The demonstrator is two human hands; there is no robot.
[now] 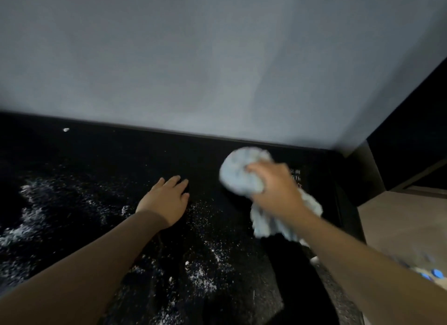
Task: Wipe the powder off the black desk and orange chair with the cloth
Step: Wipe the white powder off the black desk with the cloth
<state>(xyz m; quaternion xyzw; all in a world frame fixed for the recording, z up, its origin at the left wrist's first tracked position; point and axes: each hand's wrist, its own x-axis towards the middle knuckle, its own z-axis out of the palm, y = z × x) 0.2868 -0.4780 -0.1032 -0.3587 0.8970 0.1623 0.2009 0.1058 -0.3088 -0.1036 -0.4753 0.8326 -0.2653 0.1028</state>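
My right grip (273, 184) is clenching the bunched cloth (238, 172) near the worktop's (108, 150) far right corner; my left grip (167, 199) is resting flat and empty — bracing, I judge; powder (29, 218) is lying thick leftward — orange chair out of view.

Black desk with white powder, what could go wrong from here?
The left hand rests flat on the black desk amid scattered white powder, so it may smear it. The loose tail of the bunched pale blue fluffy cloth hangs below the gripping right hand and could drag powder off the near edge. The small white lump by the grey wall is easily missed.
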